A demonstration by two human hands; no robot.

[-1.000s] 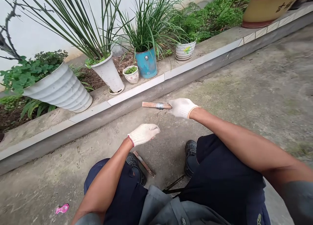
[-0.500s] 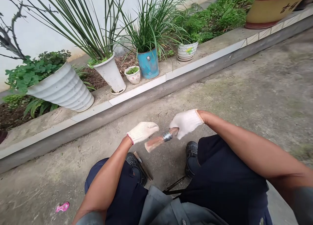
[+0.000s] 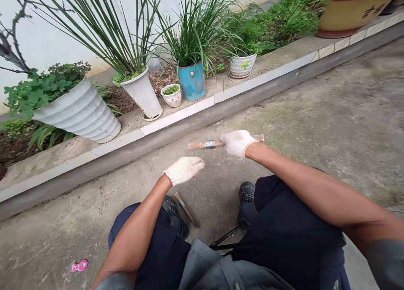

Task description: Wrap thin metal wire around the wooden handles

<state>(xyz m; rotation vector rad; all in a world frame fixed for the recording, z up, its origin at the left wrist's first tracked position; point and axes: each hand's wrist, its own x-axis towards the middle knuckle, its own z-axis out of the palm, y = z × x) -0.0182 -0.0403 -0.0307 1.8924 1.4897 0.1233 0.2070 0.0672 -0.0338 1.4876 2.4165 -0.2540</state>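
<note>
My right hand, in a white knitted glove, grips a short flat wooden stick. A band of silvery wire is wound around this stick, left of my fingers; the other end of the wood sticks out past my wrist. The stick lies nearly level above the concrete. Lower and to the left, my gloved left hand has its fingers pressed together, apart from the stick; whatever they may pinch is too small to make out. A second wooden stick with a wire-wrapped part lies on the ground beside my left shoe.
A low concrete ledge crosses in front, bearing a ribbed white pot, a tall white pot, a blue pot and smaller pots. My shoes flank the concrete ground. A pink object lies at lower left.
My right hand has moved up and away from me, swinging the stick from a slant to nearly level. My left hand has stayed almost in place.
</note>
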